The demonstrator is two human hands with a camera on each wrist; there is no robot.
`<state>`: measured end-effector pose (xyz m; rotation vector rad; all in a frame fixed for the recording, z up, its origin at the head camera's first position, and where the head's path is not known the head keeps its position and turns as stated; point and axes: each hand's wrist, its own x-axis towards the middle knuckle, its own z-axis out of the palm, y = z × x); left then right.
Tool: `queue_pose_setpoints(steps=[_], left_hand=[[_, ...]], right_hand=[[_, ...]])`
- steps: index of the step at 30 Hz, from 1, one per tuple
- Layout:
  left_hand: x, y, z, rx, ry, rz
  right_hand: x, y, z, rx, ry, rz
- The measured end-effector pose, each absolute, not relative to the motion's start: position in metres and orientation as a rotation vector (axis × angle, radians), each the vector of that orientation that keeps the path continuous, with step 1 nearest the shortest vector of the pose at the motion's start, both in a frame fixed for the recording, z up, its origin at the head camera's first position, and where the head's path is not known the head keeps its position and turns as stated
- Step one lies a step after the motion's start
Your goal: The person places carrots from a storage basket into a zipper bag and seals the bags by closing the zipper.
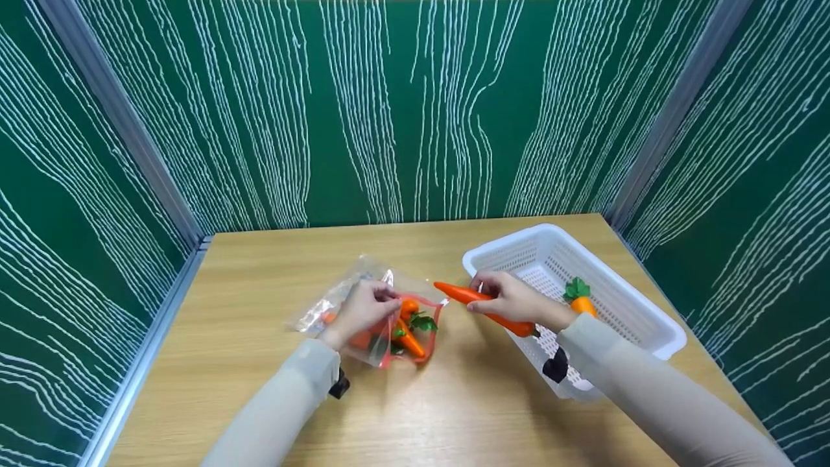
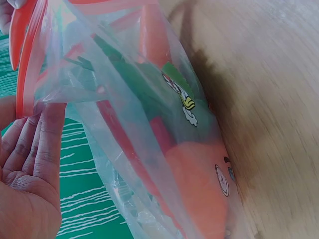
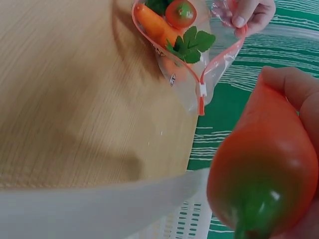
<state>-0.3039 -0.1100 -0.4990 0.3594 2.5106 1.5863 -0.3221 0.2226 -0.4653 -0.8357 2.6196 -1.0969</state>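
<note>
My left hand [image 1: 364, 310] pinches the red-edged mouth of a clear zip bag [image 1: 337, 293], holding it up. Inside the bag lie a toy carrot [image 1: 408, 340], a small tomato [image 3: 181, 14] with a green top, and green leaves [image 3: 192, 46]. Other orange-red shapes show blurred through the plastic in the left wrist view. My right hand [image 1: 512, 299] grips a long red toy chili pepper [image 1: 459, 293] over the near side of a white basket. Its pointed tip faces the bag, and its green stem end [image 3: 259, 204] faces the right wrist camera.
The white perforated basket [image 1: 622, 285] stands on the right of the wooden table [image 1: 259, 272]. In it lies an orange carrot [image 1: 583, 305] with green leaves. Green panels [image 1: 415, 117] with white wavy lines enclose the table at the back and both sides.
</note>
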Motion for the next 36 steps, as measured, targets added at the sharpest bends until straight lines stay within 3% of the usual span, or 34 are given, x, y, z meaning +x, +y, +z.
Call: queue_pose_setpoints(steps=[36], left_hand=[[-0.305, -0.110, -0.499, 0.428, 2.561, 1.630]], right_hand=[[-0.297, 0.184, -0.482, -0.664, 2.474, -1.016]])
